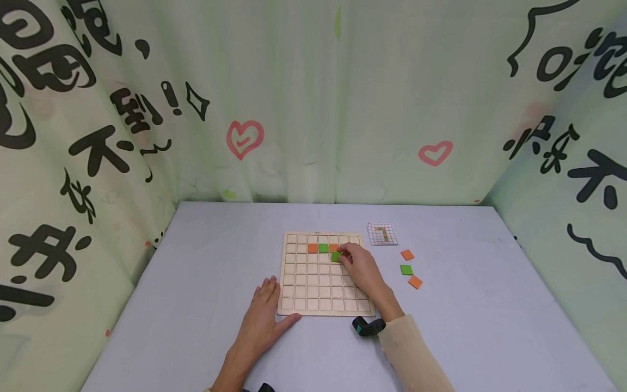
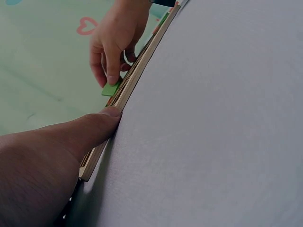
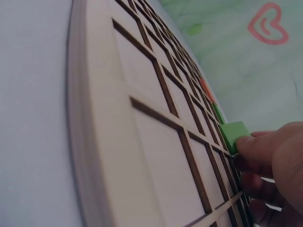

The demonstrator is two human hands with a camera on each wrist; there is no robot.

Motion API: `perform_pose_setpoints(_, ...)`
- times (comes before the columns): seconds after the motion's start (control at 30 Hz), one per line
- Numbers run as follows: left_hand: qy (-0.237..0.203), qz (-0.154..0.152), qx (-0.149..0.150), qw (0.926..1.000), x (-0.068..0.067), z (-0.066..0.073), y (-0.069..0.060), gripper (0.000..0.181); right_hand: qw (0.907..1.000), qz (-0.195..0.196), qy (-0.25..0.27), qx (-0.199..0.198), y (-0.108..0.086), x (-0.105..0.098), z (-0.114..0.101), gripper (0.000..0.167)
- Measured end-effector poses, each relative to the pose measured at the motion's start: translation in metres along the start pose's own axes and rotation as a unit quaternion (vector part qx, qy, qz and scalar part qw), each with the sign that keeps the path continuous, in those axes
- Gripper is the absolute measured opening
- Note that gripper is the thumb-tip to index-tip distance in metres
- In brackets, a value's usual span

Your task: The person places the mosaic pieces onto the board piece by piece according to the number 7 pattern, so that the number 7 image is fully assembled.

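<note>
The right hand (image 1: 362,272) pinches a small green tile (image 1: 335,256) between thumb and fingertips, holding it tilted over the gridded board (image 1: 289,314), just on the near side of the last tile in a short row. That row runs seated orange tile (image 1: 312,248), seated green tile (image 1: 323,248), end orange tile (image 1: 333,247). Whether the lower edge of the pinched piece touches the grid cannot be told.

The left hand (image 1: 264,318) lies with its fingers extended beside the board's left side, the thumb spread out to touch the near edge by the corner.

The tile looks thin, flat and stiff, and is probably very light; it should not bend or break under a gentle pinch, though its smooth face may slide if pressed askew. Holding it by one edge or corner, as here, seems best, since that leaves the opposite edge free to meet the raised ridges around each cell. The board appears rigid and light enough to skid on the cloth-like worktop (image 1: 220,245), so steadying it by the rim makes sense.
</note>
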State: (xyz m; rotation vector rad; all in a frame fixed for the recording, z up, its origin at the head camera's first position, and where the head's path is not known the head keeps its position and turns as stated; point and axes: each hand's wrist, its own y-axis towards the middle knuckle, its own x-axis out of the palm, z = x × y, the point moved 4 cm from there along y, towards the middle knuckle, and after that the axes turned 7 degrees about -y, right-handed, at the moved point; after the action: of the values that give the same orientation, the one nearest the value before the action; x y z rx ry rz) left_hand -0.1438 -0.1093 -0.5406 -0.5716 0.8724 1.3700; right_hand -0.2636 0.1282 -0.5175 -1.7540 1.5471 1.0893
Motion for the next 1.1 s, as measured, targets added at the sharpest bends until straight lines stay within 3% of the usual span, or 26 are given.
perform_pose_setpoints(0.63,-0.005,0.001,0.0,1.0,-0.0012,0.0008,-0.0006,0.089,0.9983,0.027,-0.023,-0.046,-0.0023,0.0015,-0.0017,0.02)
perform_pose_setpoints(1.1,-0.01,0.003,0.002,0.9999,-0.0009,0.0001,-0.0004,0.089,0.9977,0.037,-0.025,-0.052,-0.0025,0.0007,-0.003,0.019)
